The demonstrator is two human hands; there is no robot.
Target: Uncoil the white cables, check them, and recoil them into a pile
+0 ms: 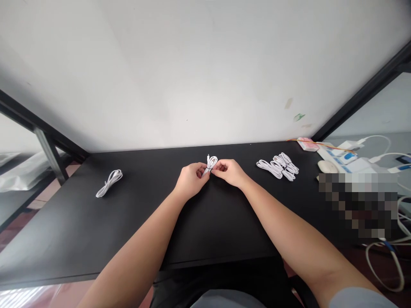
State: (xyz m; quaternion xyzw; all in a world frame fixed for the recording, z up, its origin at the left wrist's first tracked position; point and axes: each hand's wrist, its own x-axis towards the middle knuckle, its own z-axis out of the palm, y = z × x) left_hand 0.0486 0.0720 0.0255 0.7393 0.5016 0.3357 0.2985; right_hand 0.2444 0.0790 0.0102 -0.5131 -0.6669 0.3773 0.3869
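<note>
A coiled white cable [212, 161] is held upright over the middle of the black desk, its loops pointing away from me. My left hand [194, 177] is closed around the lower part of the bundle, thumb and fingers pinching it. A thin black twist tie [209, 168] goes round the middle of the coil. My right hand [229, 172] pinches at the tie's right side with thumb and forefinger; the tie's end is mostly hidden by the fingertips. A loose-looking coil of white cable [109, 183] lies apart on the left of the desk.
Several bundled white cables [278, 167] lie right of my hands. Beyond them are a pink and white box [307, 144], a white mouse-like object [328, 167], a power strip [337, 157] with chargers, and a pixelated patch. A white wall [192, 85] rises behind the desk [135, 214].
</note>
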